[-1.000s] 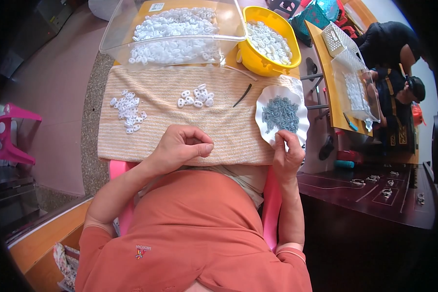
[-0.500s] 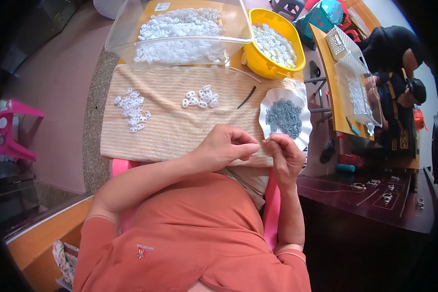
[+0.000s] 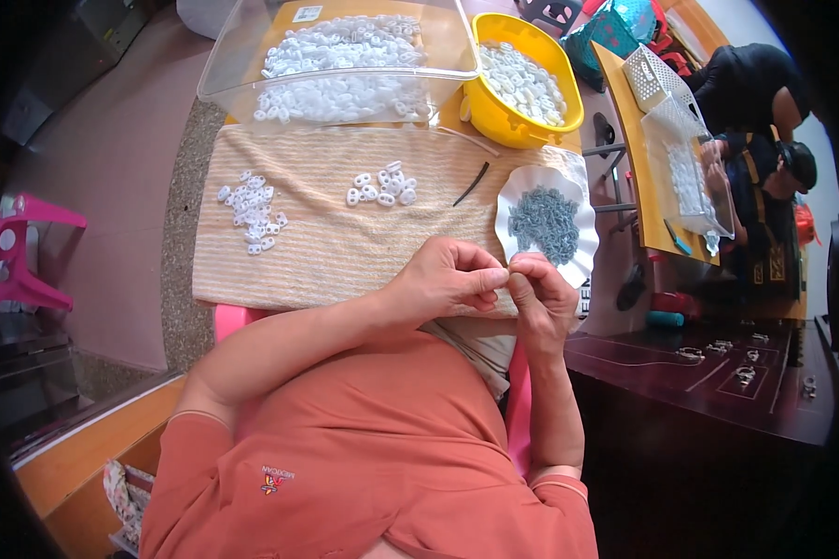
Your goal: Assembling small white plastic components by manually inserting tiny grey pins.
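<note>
My left hand (image 3: 449,278) and my right hand (image 3: 544,291) meet fingertip to fingertip above the front of the towel, just left of a white wavy-rimmed plate (image 3: 509,197). Both are closed in a pinch; whatever lies between the fingertips is too small and covered to name. A heap of small grey pieces (image 3: 543,224) fills the plate. Farther left on the striped towel (image 3: 317,247) lie a small group of white oval plastic pieces with two holes (image 3: 385,186) and a larger pile of white plastic pieces (image 3: 252,210).
A clear plastic bin (image 3: 219,79) of white pieces stands at the back, beside a yellow basin (image 3: 494,116) of similar pieces. A thin black strip (image 3: 472,184) lies near the plate. Other people work at a second table (image 3: 639,177) on the right. A pink stool (image 3: 33,247) stands left.
My left hand has moved slightly right, closing the gap, so its fingertips now meet those of my right hand. The small grey piece seen earlier at my right fingertips is now hidden.
</note>
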`<state>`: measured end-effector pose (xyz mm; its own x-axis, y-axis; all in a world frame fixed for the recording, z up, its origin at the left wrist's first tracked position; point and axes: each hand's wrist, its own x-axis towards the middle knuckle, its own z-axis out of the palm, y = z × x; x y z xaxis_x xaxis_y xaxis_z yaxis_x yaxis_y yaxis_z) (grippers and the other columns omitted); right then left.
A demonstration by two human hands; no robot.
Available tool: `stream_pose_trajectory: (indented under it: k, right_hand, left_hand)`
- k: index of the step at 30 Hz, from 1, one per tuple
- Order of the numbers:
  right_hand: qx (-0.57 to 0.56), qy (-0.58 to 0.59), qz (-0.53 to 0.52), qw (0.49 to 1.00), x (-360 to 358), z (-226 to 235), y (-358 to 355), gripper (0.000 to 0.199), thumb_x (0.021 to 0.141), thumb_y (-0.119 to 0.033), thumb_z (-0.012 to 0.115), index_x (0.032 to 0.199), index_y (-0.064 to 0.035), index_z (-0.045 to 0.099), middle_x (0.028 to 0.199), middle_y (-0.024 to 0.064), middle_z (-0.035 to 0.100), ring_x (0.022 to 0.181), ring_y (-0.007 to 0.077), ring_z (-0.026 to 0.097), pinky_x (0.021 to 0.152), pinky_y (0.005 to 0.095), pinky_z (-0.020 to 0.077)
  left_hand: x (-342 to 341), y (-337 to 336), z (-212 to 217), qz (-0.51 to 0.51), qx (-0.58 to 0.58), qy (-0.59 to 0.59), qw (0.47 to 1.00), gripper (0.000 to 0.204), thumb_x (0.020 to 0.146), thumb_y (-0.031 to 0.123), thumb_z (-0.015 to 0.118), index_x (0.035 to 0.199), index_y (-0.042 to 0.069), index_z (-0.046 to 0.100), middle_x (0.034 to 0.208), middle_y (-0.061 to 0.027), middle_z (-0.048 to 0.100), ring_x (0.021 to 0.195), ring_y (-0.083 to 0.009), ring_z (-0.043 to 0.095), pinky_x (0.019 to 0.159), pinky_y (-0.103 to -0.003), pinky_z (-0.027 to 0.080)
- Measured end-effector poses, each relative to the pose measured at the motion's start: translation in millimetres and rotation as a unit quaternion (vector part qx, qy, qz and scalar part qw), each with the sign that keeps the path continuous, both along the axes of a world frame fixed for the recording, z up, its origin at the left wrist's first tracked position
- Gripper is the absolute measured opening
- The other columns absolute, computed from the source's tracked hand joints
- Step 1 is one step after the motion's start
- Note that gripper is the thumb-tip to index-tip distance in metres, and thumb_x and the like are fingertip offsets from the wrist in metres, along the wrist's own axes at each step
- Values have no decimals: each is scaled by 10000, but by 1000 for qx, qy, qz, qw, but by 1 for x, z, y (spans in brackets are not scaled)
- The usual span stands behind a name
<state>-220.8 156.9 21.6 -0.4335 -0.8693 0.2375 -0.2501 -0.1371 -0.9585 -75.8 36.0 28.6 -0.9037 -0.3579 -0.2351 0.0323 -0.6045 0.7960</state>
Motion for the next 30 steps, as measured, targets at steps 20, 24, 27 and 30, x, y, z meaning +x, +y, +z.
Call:
stream_pose_trajectory:
  k: [20, 24, 27, 30]
  right_hand:
    - [98, -67, -9, 993, -5, 6, -1, 196, 921, -161, 638, 908, 34, 633, 853, 61, 653, 748, 119, 623, 697, 250, 502]
    - [82, -20, 15, 996, -7, 5, -2, 157, 925, -139, 626, 926, 18, 618, 848, 60, 642, 769, 116, 626, 698, 243, 503]
    - [90, 5, 12, 996, -4, 9, -3, 118, 925, -106, 609, 935, 11, 611, 855, 67, 631, 781, 117, 629, 704, 247, 506]
    - [94, 31, 6, 995, -3, 8, -3, 95, 922, -72, 597, 948, 18, 600, 879, 76, 620, 775, 125, 632, 707, 252, 511]
  left_hand:
    - [-4, 2, 0, 62, -208, 28, 976, 141, 891, 79, 632, 894, -61, 652, 818, -85, 682, 748, -110, 638, 650, -240, 522]
    - [-4, 2, -2, 65, -185, 16, 981, 148, 891, 95, 630, 890, -51, 656, 807, -69, 674, 730, -97, 622, 646, -234, 512]
    - [-6, 3, -7, 68, -154, 21, 985, 154, 894, 104, 627, 892, -47, 657, 800, -59, 669, 717, -88, 608, 641, -229, 507]
    - [-6, 2, -6, 66, -142, 19, 987, 159, 895, 112, 628, 899, -44, 657, 796, -55, 665, 709, -82, 601, 637, -226, 504]
